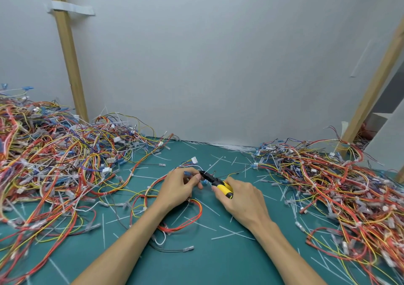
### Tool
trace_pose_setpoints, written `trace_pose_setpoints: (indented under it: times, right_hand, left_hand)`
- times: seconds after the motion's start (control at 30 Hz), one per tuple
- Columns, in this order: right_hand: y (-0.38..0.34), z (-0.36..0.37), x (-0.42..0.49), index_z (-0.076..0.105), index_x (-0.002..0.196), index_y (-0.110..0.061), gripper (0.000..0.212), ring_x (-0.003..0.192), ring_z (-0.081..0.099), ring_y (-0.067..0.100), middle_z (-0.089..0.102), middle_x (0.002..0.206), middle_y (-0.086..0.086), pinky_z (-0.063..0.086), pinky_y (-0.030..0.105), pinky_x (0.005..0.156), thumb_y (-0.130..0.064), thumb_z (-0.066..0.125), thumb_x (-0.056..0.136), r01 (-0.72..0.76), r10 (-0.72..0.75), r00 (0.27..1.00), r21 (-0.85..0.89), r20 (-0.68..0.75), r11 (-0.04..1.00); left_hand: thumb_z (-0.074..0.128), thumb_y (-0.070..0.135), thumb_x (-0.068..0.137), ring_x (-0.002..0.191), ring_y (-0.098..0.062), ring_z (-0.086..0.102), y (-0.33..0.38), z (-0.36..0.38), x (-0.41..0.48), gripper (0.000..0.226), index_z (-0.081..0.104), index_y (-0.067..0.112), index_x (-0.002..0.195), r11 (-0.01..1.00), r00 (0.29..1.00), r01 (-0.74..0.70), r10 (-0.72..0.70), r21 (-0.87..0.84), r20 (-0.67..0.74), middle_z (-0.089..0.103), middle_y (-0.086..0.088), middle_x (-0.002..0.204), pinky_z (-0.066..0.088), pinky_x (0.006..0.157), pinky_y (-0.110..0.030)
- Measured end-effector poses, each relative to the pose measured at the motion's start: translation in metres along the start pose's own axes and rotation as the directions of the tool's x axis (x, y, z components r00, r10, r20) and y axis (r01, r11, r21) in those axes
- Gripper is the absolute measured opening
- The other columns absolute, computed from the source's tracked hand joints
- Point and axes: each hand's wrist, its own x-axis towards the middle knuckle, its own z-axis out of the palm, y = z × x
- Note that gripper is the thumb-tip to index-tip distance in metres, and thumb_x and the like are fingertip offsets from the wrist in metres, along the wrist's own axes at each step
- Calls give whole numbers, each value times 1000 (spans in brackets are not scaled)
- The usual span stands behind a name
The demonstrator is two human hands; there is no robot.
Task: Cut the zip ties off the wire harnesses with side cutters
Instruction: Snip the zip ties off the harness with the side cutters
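At the middle of the smooth teal mat, our left hand pinches a thin red-and-yellow wire harness. Our right hand curls round the yellow-handled side cutters, their black tips just beside the left fingers, perhaps touching a tie. Stiff white cut strips lie scattered around.

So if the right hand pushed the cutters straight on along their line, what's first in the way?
The left hand's fingertips and the harness wires they pinch: the side cutters in the right hand point right at them, depth unclear.
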Motion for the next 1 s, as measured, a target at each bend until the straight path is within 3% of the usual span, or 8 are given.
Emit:
trace_pose_setpoints:
  times: [0.23, 0.37, 0.47, 0.6, 0.73, 0.83, 0.9, 1.0]
  right_hand:
    - [0, 4, -1, 56, 90, -32, 43, 78, 58, 17, 60, 78, -11, 35, 29, 60, -73, 44, 84, -92, 102, 989, 91, -109, 992]
    - [3, 7, -1, 61, 104, -31, 37, 87, 56, 14, 61, 92, -13, 39, 28, 72, -62, 58, 85, -42, 67, 969, 110, -238, 993]
    - [4, 9, -1, 62, 112, -26, 40, 92, 55, 17, 63, 100, -9, 39, 31, 80, -55, 66, 84, -5, 21, 950, 53, -312, 999]
    - [7, 7, 2, 63, 114, -24, 45, 91, 52, 19, 59, 100, -6, 37, 32, 78, -50, 74, 78, -51, 43, 909, -7, -415, 999]
    - [11, 4, 2, 63, 116, -22, 47, 96, 51, 21, 59, 102, -3, 31, 30, 80, -45, 77, 78, -99, 107, 861, 44, -497, 994]
    - [11, 3, 3, 61, 116, -22, 44, 99, 53, 20, 60, 104, -4, 26, 24, 82, -43, 75, 80, -109, 189, 862, 193, -470, 975]
    - [10, 3, 4, 60, 115, -23, 40, 100, 54, 19, 59, 104, -6, 32, 28, 86, -44, 71, 83, -91, 215, 871, 283, -442, 955]
    - [8, 0, 4, 59, 113, -21, 37, 97, 54, 18, 57, 101, -7, 46, 43, 87, -45, 66, 86, -68, 234, 877, 375, -419, 925]
  left_hand:
    - [56, 27, 97, 41, -6, 54, -1, 0, 1, 20, 67, 30, 80, 1000, 1000, -2, 2, -22, -30, 71, 16, 69, 45, 52, -15]
    - [56, 28, 97, 41, -8, 54, -3, 2, 1, 20, 67, 30, 80, 999, 999, 8, -9, -42, -38, 71, 14, 69, 47, 52, -18]
    - [56, 29, 97, 42, -9, 53, -1, 2, 0, 19, 68, 29, 82, 998, 999, 19, -22, -66, -45, 72, 13, 69, 48, 52, -19]
    - [60, 28, 95, 46, -6, 55, 1, 1, -1, 16, 71, 27, 84, 993, 997, 37, -45, -113, -69, 72, 10, 69, 50, 57, -22]
    - [63, 22, 92, 66, 0, 66, 2, -2, -2, 11, 73, 22, 96, 961, 995, 24, -50, -277, -85, 75, 2, 76, 51, 66, -18]
    - [51, 45, 90, 76, -6, 65, 9, -7, -3, 34, 72, 21, 102, 905, 996, 19, -52, -425, -68, 74, -4, 91, 48, 63, -18]
    - [43, 53, 92, 86, -17, 66, 18, -16, 1, 45, 71, 21, 108, 876, 997, 58, -80, -479, -25, 74, -10, 99, 51, 71, -31]
    - [28, 51, 102, 100, -13, 68, 33, -40, 9, 51, 68, 25, 119, 947, 1000, 6, -10, -320, -9, 74, -1, 106, 51, 88, -36]
